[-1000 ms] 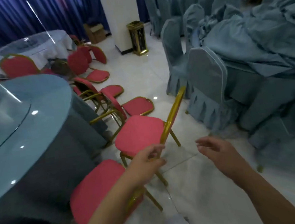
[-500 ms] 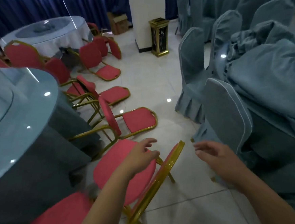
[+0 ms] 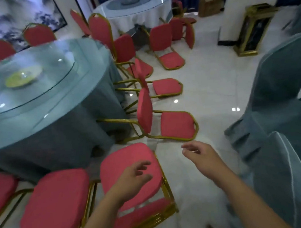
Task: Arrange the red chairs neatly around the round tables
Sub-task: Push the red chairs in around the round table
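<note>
**Hovering Over a Red Chair, Both Hands Free**

At your left stood the near round table point(image 3: 59, 112), its glass tabletop carrying a yellow-green dish point(image 3: 23, 78). An upright red chair point(image 3: 54, 202) stood at the table's lower edge, its seat close to the blue-grey cloth. Just right of it stood the nearest red chair point(image 3: 121, 161), also upright, with its gold-framed back toward you. Your left hand point(image 3: 131, 178) hung over that seat, fingers loosely spread and gripping nothing; I could not tell whether it touched the cushion. Your right hand point(image 3: 201, 156) was likewise relaxed and held nothing. It was over the white floor point(image 3: 206, 77) just right of that chair, apart from the left. Beyond your hands a tipped red chair point(image 3: 177, 125) lay on the floor, its gold legs pointing at the table. Another tipped chair point(image 3: 167, 86) lay farther along the same line. A second round table point(image 3: 134, 12), white-clothed, stood at the back with more red chairs beside it. A gold stand point(image 3: 253, 30) stood farther right, and blue-grey covered chairs point(image 3: 279, 89) filled your right side.
</note>
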Tool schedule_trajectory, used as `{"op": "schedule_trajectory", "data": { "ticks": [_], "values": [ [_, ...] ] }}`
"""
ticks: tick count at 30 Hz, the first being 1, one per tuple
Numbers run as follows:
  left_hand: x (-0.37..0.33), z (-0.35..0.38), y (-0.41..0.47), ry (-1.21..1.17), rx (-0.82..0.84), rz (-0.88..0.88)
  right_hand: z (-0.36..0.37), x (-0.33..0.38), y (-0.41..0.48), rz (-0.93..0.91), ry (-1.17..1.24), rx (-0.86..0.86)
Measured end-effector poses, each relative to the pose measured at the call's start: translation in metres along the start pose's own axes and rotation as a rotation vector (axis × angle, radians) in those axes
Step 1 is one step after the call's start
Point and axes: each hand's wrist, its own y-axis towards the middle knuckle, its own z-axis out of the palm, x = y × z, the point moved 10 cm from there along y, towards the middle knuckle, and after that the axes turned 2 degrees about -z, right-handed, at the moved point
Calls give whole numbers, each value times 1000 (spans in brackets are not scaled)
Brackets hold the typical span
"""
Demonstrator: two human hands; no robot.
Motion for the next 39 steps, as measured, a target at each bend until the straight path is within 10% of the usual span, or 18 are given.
{"op": "schedule_trajectory", "data": {
  "ticks": [26,39],
  "values": [
    [-28,-101,161,-272,-341,-236,101,83,292,-85,-249,570],
    [-102,-21,369,-497,-441,-537,35,62,539,-20,-255,848]
  ]
}}
